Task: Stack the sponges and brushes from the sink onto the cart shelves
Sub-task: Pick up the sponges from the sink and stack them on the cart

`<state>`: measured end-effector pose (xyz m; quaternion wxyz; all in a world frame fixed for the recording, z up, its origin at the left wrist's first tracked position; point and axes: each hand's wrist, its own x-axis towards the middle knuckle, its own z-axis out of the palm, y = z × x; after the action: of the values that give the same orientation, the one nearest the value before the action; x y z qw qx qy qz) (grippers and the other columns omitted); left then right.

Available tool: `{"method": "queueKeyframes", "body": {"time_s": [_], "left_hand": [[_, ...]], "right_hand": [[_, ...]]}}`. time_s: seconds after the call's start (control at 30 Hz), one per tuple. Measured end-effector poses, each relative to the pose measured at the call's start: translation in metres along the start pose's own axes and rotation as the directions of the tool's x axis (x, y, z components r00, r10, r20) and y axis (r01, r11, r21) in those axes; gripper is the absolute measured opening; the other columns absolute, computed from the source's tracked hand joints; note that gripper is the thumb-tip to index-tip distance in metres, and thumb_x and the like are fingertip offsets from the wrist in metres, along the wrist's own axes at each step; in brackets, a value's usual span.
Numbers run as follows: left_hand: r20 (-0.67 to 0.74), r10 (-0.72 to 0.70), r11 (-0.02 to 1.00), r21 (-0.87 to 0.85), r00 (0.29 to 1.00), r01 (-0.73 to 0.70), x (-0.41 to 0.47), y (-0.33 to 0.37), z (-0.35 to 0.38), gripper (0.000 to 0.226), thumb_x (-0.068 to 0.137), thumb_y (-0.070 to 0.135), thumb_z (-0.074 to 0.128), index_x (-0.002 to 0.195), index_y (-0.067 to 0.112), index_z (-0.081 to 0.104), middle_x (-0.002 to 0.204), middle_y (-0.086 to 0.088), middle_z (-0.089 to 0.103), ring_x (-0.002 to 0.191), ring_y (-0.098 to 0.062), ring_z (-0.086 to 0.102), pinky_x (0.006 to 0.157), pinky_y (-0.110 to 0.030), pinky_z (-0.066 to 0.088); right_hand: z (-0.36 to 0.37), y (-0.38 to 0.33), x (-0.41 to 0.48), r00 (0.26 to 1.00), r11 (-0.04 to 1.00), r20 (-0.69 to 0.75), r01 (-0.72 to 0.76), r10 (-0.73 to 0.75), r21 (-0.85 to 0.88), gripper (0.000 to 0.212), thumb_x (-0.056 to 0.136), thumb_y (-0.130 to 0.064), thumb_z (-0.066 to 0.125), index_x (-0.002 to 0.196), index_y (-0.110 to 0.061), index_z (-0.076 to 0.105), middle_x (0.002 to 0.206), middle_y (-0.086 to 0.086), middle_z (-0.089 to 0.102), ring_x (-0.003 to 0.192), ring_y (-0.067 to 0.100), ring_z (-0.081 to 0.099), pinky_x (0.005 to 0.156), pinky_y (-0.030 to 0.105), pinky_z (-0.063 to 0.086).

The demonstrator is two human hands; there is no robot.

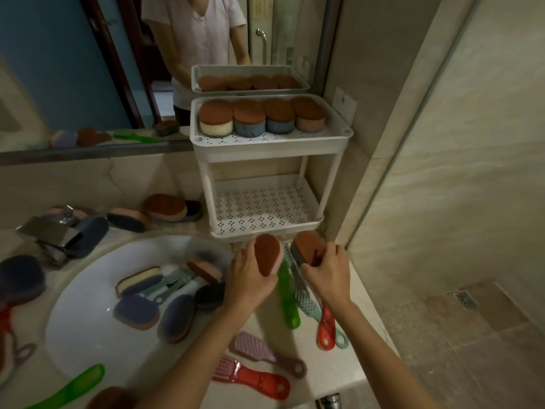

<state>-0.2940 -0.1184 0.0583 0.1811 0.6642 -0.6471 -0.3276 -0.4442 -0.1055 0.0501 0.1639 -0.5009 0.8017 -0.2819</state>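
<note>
1. The left hand [250,271] is closed around a pink sponge [267,255] with a rust-red scouring face, held just in front of the cart [265,143]; the right hand [327,268] grips a second sponge [306,249], rust-red over dark grey, beside it.
2. The cart's top shelf [265,138] carries a row of four sponges [261,118] standing on edge, touching one another; the bottom shelf [262,208] is bare perforated plastic, directly behind both hands.
3. Under and between the hands lie brushes on the surface [354,293]: a green brush [287,293], a pale teal brush [309,305] and a red brush [326,329], crowding the space before the cart.
4. Nearer the camera lie a mauve brush [265,352] and another red brush [250,377].
5. The sink [88,290] holds several more sponges [137,311] and two teal brushes [174,283] in a loose heap.
6. More sponges [165,206] rest behind the sink near the tap [53,231]; a mirror [88,69] backs the cart.
</note>
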Motion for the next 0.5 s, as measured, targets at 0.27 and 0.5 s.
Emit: {"method": "queueKeyframes", "body": {"time_s": [0.27,0.5], "left_hand": [[-0.365,0.331,0.937,0.014,0.870,-0.350,0.019,0.085,-0.098,0.083,0.078,0.016,0.068,0.145,0.025,0.019,0.143,-0.004,0.030,0.130,-0.024,0.036,0.102,-0.036,0.037],[-0.444,0.421,0.904,0.130,0.791,-0.408,0.074,0.116,-0.157,0.078,0.073,0.012,0.070,0.140,0.020,0.031,0.140,-0.006,0.040,0.131,-0.028,0.035,0.110,-0.043,0.033]], "right_hand": [[-0.066,-0.083,0.047,0.887,0.902,-0.324,0.397,-0.329,0.168,0.030,0.060,-0.005,0.070,0.077,-0.015,0.046,0.114,0.005,0.049,0.103,0.022,0.050,0.080,0.027,0.040],[-0.105,-0.130,0.107,0.757,0.805,-0.410,0.587,-0.509,0.085,0.030,0.065,0.010,0.062,0.090,-0.003,0.053,0.127,0.011,0.047,0.114,0.027,0.049,0.083,0.025,0.037]]}}
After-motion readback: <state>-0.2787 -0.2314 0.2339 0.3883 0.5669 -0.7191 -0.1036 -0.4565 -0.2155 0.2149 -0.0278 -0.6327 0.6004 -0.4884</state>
